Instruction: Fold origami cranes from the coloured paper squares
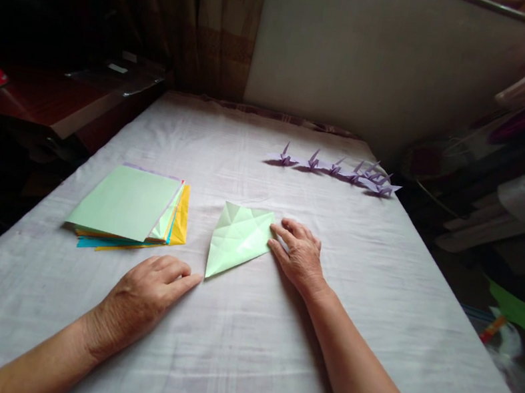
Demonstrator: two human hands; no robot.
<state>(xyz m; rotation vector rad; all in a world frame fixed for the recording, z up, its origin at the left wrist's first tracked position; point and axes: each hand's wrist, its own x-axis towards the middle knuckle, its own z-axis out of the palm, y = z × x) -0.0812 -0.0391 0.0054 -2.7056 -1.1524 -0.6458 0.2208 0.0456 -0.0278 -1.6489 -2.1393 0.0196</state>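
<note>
A pale green folded paper [237, 238], kite-shaped with creases, lies flat on the white cloth [234, 354]. My right hand [299, 253] rests palm down at its right edge, fingertips touching the paper. My left hand [142, 301] lies on the cloth just below the paper's lower tip, fingers loosely curled, index finger pointing at the tip and holding nothing.
A stack of coloured square sheets [131, 208], green on top, sits to the left. Several purple paper cranes [338, 168] stand in a row at the far right. A dark wooden cabinet [56, 99] borders the left edge; clutter and bags fill the right side.
</note>
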